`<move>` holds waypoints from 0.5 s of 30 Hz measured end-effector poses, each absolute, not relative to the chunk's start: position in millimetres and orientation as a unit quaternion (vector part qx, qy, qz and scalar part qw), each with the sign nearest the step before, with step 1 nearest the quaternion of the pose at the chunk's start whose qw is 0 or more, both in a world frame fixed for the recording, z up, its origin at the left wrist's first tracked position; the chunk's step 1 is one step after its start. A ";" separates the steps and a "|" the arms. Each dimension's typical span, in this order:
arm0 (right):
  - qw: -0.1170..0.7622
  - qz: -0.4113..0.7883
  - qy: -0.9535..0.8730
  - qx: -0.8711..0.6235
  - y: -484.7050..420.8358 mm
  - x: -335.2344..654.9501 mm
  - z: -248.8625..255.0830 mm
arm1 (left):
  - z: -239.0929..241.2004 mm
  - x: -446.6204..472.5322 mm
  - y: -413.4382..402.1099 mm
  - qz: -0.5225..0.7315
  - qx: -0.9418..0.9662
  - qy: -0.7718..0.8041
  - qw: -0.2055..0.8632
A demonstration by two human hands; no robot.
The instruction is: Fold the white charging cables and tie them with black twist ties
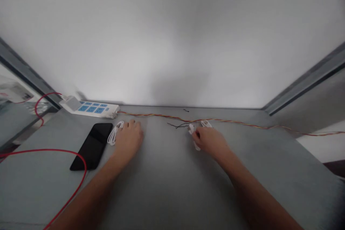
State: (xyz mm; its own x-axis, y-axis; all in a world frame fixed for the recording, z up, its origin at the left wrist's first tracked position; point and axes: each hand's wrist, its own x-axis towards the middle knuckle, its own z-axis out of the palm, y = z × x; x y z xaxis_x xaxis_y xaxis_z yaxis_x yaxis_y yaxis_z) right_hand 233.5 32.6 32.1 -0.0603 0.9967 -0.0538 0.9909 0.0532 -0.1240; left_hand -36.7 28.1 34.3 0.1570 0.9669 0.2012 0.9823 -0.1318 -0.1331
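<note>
My left hand (129, 136) rests palm down on the grey table, fingers slightly apart, touching or just beside a coiled white cable (112, 136). Part of that coil is hidden by the hand. To its left lies a black smartphone (93, 146), screen up. My right hand (208, 138) is closed on a second white cable (191, 128); a plug end sticks out past the fingers and a loop shows behind the hand. Thin black twist ties (176, 125) lie left of the right hand, and a shorter black piece (186, 110) lies farther back.
A white power strip (110, 111) with blue sockets stands at the back left, a white charger (72, 103) plugged in. A red cable (61, 150) curves over the phone's edge. A twisted red-yellow wire (161, 115) runs along the back, below a white panel (172, 43).
</note>
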 end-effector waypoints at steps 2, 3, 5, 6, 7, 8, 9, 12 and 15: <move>-0.008 0.054 -0.690 -0.722 31.1 243.7 40.3 | 37.0 -46.1 28.9 0.003 -0.730 -0.674 0.111; -0.014 0.050 -0.675 -0.736 29.6 246.7 43.8 | 36.6 -48.2 29.0 0.014 -0.727 -0.680 0.097; -0.001 0.030 -0.663 -0.748 26.0 246.7 48.4 | 33.0 -46.9 28.9 0.014 -0.729 -0.681 0.063; 0.016 0.017 -0.665 -0.746 24.0 243.6 49.0 | 30.4 -43.7 28.7 0.002 -0.736 -0.675 0.042; 0.039 0.002 -0.677 -0.735 22.0 238.6 48.1 | 27.7 -39.2 28.3 -0.020 -0.749 -0.662 0.022; 0.059 -0.001 -0.689 -0.722 20.0 232.3 45.8 | 25.3 -34.0 27.6 -0.052 -0.769 -0.637 -0.005; 0.086 -0.008 -0.709 -0.700 18.1 225.2 42.0 | 23.2 -28.6 26.7 -0.095 -0.797 -0.594 -0.043; 0.127 0.029 -0.792 -0.597 13.2 204.9 25.7 | 20.3 -15.8 23.5 -0.253 -0.820 -0.492 -0.148; 0.134 0.062 -0.829 -0.539 11.1 194.3 10.4 | 19.3 -11.7 22.3 -0.329 -0.784 -0.502 -0.160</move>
